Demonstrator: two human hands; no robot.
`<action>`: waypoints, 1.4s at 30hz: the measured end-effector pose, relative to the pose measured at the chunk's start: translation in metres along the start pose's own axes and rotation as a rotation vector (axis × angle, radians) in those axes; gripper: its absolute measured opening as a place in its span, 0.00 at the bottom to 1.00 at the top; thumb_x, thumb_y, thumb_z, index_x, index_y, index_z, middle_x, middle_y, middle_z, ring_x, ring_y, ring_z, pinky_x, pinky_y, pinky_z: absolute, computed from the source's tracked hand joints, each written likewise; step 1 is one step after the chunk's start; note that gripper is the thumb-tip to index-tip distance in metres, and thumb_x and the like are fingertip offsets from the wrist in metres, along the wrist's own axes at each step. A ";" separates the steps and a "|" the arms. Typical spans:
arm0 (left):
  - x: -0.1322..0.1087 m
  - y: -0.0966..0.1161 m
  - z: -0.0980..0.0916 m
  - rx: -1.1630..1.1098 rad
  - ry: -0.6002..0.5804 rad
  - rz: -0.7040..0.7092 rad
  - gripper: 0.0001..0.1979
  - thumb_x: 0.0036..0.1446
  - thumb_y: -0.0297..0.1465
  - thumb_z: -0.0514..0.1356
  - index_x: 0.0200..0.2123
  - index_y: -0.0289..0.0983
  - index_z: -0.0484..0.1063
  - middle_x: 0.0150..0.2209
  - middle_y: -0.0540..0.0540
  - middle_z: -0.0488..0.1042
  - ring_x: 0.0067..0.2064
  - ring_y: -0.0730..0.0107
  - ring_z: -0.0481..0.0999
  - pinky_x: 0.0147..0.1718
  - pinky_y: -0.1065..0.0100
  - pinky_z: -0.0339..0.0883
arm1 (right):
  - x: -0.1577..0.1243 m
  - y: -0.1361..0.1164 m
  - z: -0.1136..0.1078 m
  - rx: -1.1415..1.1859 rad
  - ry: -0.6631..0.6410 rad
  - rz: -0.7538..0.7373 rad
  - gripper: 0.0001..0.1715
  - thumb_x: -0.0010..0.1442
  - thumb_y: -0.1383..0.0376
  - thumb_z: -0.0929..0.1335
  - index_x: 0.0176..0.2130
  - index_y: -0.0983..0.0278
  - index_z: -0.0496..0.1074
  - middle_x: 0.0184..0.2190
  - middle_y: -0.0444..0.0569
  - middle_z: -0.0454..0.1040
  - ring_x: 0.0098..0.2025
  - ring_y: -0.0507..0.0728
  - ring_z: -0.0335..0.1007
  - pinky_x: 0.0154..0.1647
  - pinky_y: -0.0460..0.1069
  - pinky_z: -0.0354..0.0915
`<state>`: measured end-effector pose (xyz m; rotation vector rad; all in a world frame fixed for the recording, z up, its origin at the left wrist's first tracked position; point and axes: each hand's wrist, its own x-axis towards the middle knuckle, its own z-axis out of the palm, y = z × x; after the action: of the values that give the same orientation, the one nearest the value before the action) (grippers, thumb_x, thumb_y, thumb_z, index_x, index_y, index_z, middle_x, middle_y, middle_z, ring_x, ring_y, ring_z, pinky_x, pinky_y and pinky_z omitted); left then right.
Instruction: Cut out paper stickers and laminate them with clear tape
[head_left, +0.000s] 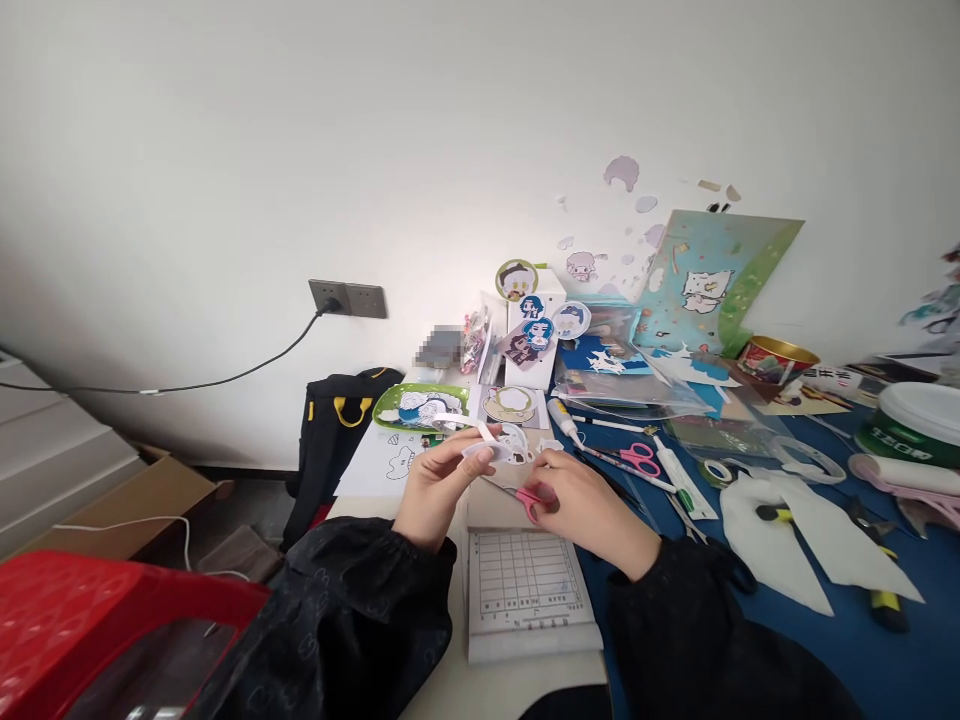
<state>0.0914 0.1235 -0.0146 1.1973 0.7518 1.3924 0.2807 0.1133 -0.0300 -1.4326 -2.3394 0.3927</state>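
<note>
At the centre of the frame, the left hand (448, 478) pinches a printed paper cutout (514, 445) between thumb and fingers, with a thin white strip (486, 432) standing up from about the same spot. Just right of it and a little lower, the right hand (592, 505) is curled round the pink handles of the scissors (530, 503). The blades run up and left, partly lost against the paper, so I cannot tell how wide they stand or whether they touch it.

The likeliest trouble is a slip into the print: the paper is held in the air, and if it bends or turns in that light pinch, the cut could stray. The left fingertips are near the blades too, so a careless close could nip them. The loose strip could snag or tear if it gets between the blades.

Below, at bottom centre, lies a form pad (529, 585); scraps dropped there could be hard to spot on its pale page. To the right, another pair of pink-handled scissors (639, 460) lies among pens and a tube (684, 480), where a sweeping right sleeve (697, 600) could knock things about.
</note>
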 end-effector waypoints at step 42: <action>0.001 -0.012 0.004 -0.256 -0.085 -0.190 0.14 0.39 0.32 0.72 0.20 0.34 0.69 0.18 0.52 0.73 0.22 0.77 0.72 0.25 0.74 0.64 | -0.012 0.000 -0.030 1.297 -0.365 0.006 0.12 0.52 0.63 0.69 0.34 0.71 0.74 0.14 0.39 0.65 0.12 0.45 0.59 0.13 0.40 0.55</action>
<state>0.0992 0.1260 -0.0238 0.9532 0.5915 1.2308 0.2993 0.1039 -0.0055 -0.7016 -1.5710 1.8331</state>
